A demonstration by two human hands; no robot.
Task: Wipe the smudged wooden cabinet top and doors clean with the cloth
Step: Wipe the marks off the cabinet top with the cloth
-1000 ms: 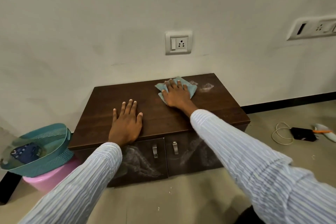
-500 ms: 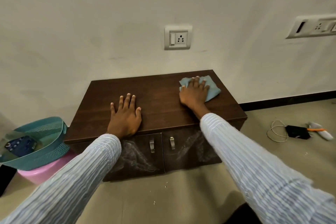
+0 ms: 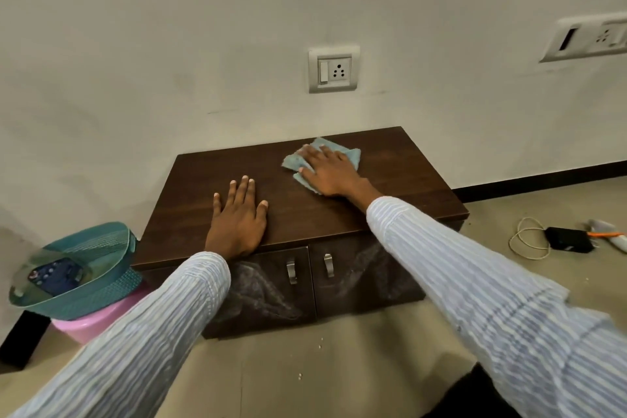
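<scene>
Cabinet (image 3: 305,214) is sitting dead centre of the frame against the wall, with a teal basket (image 3: 74,268) on a pink tub (image 3: 98,319) at lower left. Going left to right: the left hand (image 3: 237,217) is lying flat with fingers spread on the left-middle of the top surface, holding nothing, probably just bracing. Right of it, toward the upper middle, the right hand (image 3: 327,171) is pressing the blue cloth (image 3: 349,154) down with straight fingers near the back edge. The top is looking pretty clean from here, no obvious smudges that I can spot, so I'd guess that part is nearly finished. Both doors (image 3: 271,285) below are showing whitish streaky smears around the metal handles (image 3: 291,270), so those are looking untouched. A cable and charger (image 3: 566,239) are lying on the floor at far right.
</scene>
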